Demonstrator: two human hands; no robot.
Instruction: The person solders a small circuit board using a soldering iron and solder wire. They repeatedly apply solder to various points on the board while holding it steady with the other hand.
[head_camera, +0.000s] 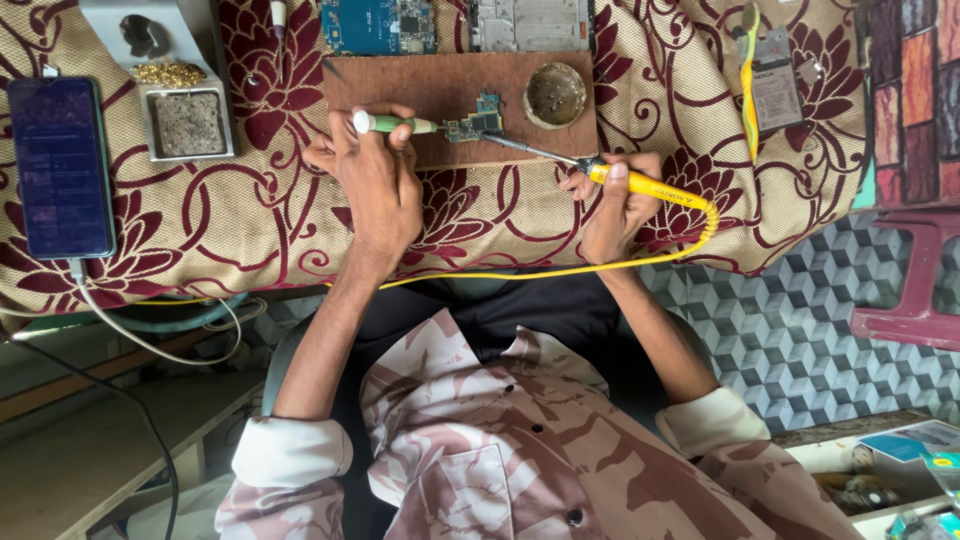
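Observation:
My left hand (375, 180) grips a green-handled screwdriver (392, 123) whose tip touches a small circuit board (477, 122) lying on a brown wooden board (420, 80). My right hand (615, 200) holds a yellow soldering iron (645, 186); its metal tip reaches left to the edge of the small circuit board. The iron's yellow cord (560, 270) runs back across my lap.
A round tin of flux (555, 95) sits on the wooden board. A phone (60, 165) with a cable lies at left beside a soldering stand with sponge (187, 122). Blue and grey phone boards (380, 25) lie at the top, another handset part (775, 85) at right. A patterned cloth (200, 220) covers the table.

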